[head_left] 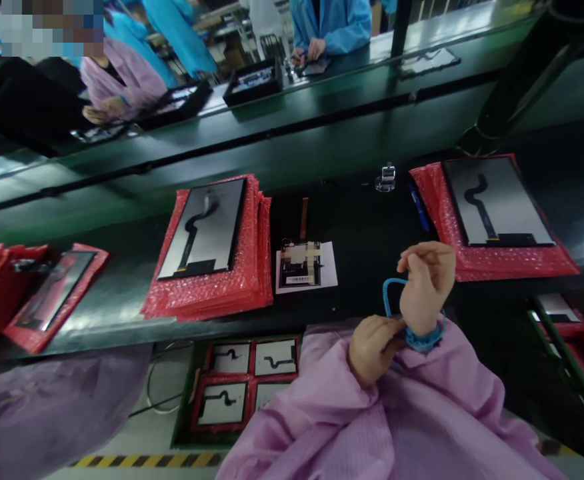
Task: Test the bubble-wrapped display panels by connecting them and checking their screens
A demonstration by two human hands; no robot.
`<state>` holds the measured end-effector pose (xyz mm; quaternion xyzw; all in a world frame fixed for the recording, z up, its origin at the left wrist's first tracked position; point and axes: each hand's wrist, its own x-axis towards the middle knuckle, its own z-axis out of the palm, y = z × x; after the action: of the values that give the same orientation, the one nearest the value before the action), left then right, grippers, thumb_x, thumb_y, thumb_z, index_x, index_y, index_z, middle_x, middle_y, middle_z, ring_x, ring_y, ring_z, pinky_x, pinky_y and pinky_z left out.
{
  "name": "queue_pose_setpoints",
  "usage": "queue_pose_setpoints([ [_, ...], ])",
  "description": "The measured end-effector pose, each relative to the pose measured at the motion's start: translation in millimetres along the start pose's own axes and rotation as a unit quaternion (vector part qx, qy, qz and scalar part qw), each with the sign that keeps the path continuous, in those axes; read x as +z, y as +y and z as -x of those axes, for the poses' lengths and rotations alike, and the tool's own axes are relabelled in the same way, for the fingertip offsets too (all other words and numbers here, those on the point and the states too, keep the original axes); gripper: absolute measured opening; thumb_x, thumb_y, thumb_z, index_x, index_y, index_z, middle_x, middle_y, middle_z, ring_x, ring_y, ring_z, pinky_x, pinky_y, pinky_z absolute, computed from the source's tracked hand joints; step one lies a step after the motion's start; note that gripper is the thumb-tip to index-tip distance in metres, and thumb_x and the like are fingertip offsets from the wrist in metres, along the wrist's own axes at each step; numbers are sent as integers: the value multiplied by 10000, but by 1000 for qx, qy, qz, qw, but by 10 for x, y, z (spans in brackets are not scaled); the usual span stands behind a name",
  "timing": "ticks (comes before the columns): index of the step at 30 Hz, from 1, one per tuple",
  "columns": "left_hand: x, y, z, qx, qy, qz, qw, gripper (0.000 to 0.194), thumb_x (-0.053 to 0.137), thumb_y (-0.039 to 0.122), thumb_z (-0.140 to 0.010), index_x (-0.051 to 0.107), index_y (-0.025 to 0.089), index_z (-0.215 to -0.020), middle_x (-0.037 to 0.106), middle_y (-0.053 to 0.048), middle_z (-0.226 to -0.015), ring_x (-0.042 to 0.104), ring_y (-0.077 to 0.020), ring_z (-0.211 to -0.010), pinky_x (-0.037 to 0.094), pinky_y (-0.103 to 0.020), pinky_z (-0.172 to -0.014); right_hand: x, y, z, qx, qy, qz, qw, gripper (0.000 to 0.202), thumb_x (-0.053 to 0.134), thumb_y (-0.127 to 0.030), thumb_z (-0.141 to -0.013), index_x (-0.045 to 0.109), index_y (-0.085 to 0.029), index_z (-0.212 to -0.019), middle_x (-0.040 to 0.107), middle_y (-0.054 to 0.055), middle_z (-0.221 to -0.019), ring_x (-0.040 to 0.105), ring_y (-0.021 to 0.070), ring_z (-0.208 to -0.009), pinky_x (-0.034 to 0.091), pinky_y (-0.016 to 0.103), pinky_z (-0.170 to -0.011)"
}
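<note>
My left hand [375, 348] is closed at my right wrist, its fingers pinching the blue wrist strap [425, 340]. A coiled blue cord runs up from this strap. My right hand [427, 283] is raised above the table edge, fingers curled together with nothing visible in them. To the left of my hands, a small circuit board [301, 263] with tape strips and a brown flex cable lies on white paper [329, 263]. Beyond my right hand, an LCD panel [512, 200] with a black flex cable rests on red bubble-wrap bags [517, 263].
Another LCD panel [212, 227] tops a stack of red bubble bags [265, 267]. A blue pen [419, 208] and a small clear-and-metal item [386, 179] lie further back. A green crate [182, 420] below holds several panels. A black post [517, 73] stands at right; co-workers are around.
</note>
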<state>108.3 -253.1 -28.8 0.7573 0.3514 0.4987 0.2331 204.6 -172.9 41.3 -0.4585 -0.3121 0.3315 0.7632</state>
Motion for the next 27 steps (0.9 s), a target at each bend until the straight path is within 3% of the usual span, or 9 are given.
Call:
queue_pose_setpoints([
  [4, 167, 27, 93, 1, -109, 17, 994, 273, 464, 250, -1024, 652, 185, -1211, 768, -107, -983, 733, -219, -869, 608, -357, -753, -419, 2, 44, -111, -4, 175, 978, 146, 658, -255, -871, 595, -226, -1000, 651, -3, -888, 607, 117, -680, 497, 280, -629],
  [7, 206, 67, 61, 1, -155, 3, 988, 288, 459, 226, -1021, 637, 195, -1245, 757, -113, -1069, 723, -220, -946, 610, -364, -808, -819, 51, -106, -174, 68, 285, 940, 153, 665, -254, -840, 605, -206, -972, 622, 25, -950, 625, 140, -774, 520, 335, -750],
  [9, 186, 90, 7, 7, -137, 4, 991, 276, 476, 205, -1008, 641, 200, -1229, 752, -106, -1066, 718, -213, -952, 608, -354, -818, -1051, 62, -247, -156, 117, 294, 936, 229, 690, -245, -792, 588, -203, -992, 608, 44, -1012, 638, 164, -884, 524, 363, -837],
  [12, 130, 95, -82, 0, -106, 18, 994, 254, 501, 174, -980, 654, 195, -1182, 746, -100, -1052, 713, -205, -954, 606, -344, -829, -1310, 23, -417, -88, 174, 207, 959, 374, 730, -225, -693, 552, -213, -1021, 621, 48, -1035, 637, 177, -988, 509, 372, -932],
  [16, 96, 57, -151, -34, -98, 13, 994, 237, 523, 136, -949, 669, 179, -1132, 740, -104, -1053, 711, -196, -962, 605, -337, -849, -1606, -58, -560, 37, 224, 53, 972, 411, 688, -283, -580, 552, -220, -963, 643, 32, -929, 647, 183, -862, 515, 421, -919],
  [19, 112, 27, -153, -35, -117, -6, 993, 222, 514, 130, -943, 686, 189, -1070, 751, -89, -998, 719, -196, -912, 601, -340, -808, -1849, -77, -706, 58, 262, 67, 961, 404, 604, -309, -555, 515, -233, -941, 625, 47, -912, 650, 212, -843, 514, 478, -925],
  [22, 138, 15, -150, -36, -123, -21, 992, 226, 503, 126, -946, 697, 199, -1036, 756, -80, -974, 720, -195, -884, 590, -339, -776, -2027, -65, -903, -10, 298, 178, 938, 468, 627, -289, -550, 505, -239, -999, 602, 83, -1067, 608, 248, -1058, 421, 495, -1075],
  [24, 155, 19, -164, -52, -120, -28, 991, 221, 503, 132, -952, 699, 195, -1032, 754, -79, -975, 719, -193, -889, 590, -340, -788, -2083, -61, -1033, -27, 255, 327, 910, 506, 675, -287, -569, 532, -216, -1049, 580, 133, -1189, 527, 286, -1212, 310, 499, -1164],
  [27, 173, 39, -217, -84, -116, -33, 989, 220, 501, 141, -954, 700, 183, -1038, 746, -86, -986, 713, -195, -913, 593, -341, -818, -2100, -68, -1186, -8, 165, 537, 827, 376, 656, -344, -681, 585, -175, -1010, 582, 196, -1180, 476, 347, -1245, 255, 547, -1167],
])
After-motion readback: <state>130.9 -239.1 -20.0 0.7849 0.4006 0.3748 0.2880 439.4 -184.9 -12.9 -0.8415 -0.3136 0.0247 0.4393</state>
